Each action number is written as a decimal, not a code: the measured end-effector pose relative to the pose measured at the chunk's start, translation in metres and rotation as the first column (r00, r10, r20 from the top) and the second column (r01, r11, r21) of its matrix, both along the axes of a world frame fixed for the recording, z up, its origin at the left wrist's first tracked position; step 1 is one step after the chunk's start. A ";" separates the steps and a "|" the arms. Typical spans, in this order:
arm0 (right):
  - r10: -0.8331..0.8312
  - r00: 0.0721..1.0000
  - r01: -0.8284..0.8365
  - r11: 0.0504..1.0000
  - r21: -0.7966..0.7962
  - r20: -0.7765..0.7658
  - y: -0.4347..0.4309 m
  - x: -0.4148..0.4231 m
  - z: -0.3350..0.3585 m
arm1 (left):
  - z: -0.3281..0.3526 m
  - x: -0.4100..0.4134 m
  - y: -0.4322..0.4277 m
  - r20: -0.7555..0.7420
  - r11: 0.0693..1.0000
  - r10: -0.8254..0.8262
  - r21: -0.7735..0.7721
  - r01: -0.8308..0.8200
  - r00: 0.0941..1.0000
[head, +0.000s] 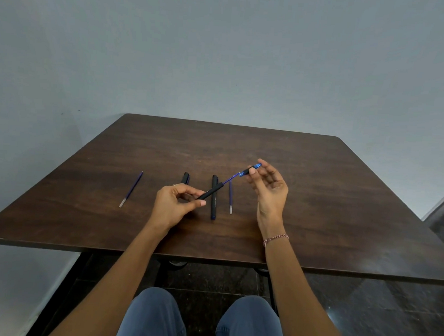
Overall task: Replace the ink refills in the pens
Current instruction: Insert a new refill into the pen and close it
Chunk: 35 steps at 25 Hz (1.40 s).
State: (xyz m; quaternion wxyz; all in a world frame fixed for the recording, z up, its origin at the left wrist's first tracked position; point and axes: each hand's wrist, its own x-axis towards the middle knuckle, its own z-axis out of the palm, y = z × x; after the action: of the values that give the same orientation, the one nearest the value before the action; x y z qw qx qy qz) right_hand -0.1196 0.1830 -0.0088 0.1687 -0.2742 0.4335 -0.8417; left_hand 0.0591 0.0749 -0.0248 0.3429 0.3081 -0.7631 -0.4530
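My left hand [174, 206] grips a black pen barrel [211, 192], held slanted above the brown table [317, 199]. A thin blue refill [231, 178] runs out of the barrel's upper end to the blue and black tip section [249, 169], which my right hand [269, 189] pinches between thumb and fingertips. A whole black pen [213, 206] lies on the table under the barrel. Another black pen [185, 178] lies behind my left hand, mostly hidden. One loose blue refill [131, 189] lies to the left, another [230, 198] just right of the whole pen.
The table's near edge [210, 260] runs across above my knees. A grey wall stands close behind the table. Dark floor tiles show at the right and under the table.
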 end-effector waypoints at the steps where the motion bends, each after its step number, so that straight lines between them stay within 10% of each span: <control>1: -0.010 0.999 0.011 1.000 -0.025 0.030 0.001 -0.001 0.001 | 0.000 0.000 0.000 0.002 1.000 0.003 0.001 -0.003 1.000; 35: 0.156 0.943 -0.090 0.970 0.228 -0.293 -0.007 0.003 -0.011 | 0.001 0.000 0.001 -0.004 0.999 -0.008 -0.049 0.008 1.000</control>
State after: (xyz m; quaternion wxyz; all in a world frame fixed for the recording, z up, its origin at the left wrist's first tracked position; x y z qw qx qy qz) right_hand -0.1163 0.1763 -0.0195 0.1794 -0.4095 0.5234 -0.7253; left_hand 0.0591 0.0764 -0.0241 0.3502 0.2955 -0.7744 -0.4363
